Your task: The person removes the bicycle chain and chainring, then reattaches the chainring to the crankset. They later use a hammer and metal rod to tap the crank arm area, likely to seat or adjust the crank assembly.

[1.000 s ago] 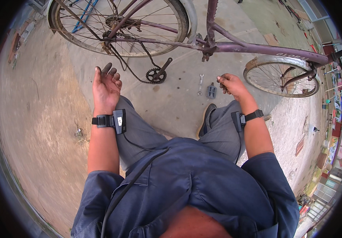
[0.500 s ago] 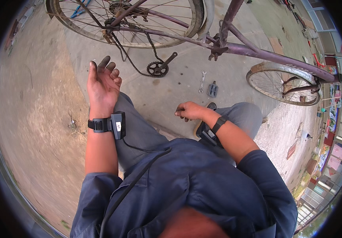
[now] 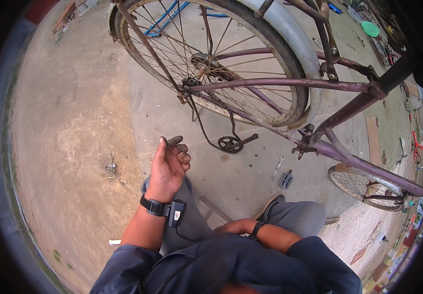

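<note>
My left hand (image 3: 170, 164) is raised, palm facing up, its blackened fingers loosely bent and the thumb apart, with nothing in it. Beyond it, a chainring with a crank arm (image 3: 230, 143) lies low by the ground, and a chain (image 3: 202, 126) runs from it up to the rear hub. My right hand (image 3: 232, 227) is down near my lap, its fingers hidden by my body. An open-end wrench (image 3: 277, 168) and a grey pedal (image 3: 285, 180) lie side by side on the concrete, farther off than the right hand.
A purple bicycle frame (image 3: 358, 165) spans the upper right, with its rear wheel (image 3: 290, 98) in front of me and its front wheel (image 3: 356, 183) at right. Blue tubing (image 3: 169, 18) lies behind the spokes. A green basin (image 3: 370, 29) stands far right.
The view has shifted up and to the left, showing more of the rear wheel. My right hand has drawn in toward my lap. My left hand keeps nearly the same pose.
</note>
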`<action>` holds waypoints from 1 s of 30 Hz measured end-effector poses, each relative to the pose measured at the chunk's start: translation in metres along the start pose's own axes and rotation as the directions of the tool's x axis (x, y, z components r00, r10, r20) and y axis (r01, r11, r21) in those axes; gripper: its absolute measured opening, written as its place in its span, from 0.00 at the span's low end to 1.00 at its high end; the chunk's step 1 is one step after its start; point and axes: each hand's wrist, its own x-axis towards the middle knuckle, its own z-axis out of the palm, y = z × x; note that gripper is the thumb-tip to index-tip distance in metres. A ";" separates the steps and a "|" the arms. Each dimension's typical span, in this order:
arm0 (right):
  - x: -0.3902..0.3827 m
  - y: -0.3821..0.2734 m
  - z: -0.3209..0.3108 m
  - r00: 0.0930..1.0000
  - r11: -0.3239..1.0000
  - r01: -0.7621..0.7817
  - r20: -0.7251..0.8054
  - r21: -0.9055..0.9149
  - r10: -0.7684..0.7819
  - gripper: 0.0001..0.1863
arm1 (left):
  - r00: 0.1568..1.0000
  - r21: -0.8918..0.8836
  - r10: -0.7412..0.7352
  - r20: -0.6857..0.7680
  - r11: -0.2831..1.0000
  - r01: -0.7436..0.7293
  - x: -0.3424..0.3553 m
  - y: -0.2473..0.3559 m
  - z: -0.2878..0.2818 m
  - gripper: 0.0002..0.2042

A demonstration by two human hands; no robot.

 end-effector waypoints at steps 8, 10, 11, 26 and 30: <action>-0.032 -0.039 0.026 0.960 0.963 -0.185 -0.244 -0.197 0.135 0.40 | 0.988 -0.020 -0.072 -0.136 0.997 0.070 -0.008 0.010 -0.011 0.26; -0.049 -0.056 0.026 0.944 0.931 -0.170 -0.325 -0.323 0.060 0.40 | 0.972 -0.013 -0.082 -0.219 0.997 0.081 -0.018 0.012 -0.015 0.28; -0.060 -0.063 0.026 0.932 0.916 -0.144 -0.363 -0.374 -0.001 0.40 | 0.970 -0.014 -0.093 -0.225 0.996 0.092 -0.022 0.013 -0.016 0.28; -0.179 -0.118 -0.005 0.576 0.995 0.018 -0.814 0.096 0.068 0.28 | 0.854 0.054 -0.198 -0.481 0.966 0.254 -0.086 0.006 -0.037 0.25; -0.221 -0.158 0.001 0.653 0.959 0.049 -0.736 0.278 0.180 0.29 | 0.823 0.296 -0.083 -0.562 0.909 0.294 -0.093 0.006 -0.026 0.22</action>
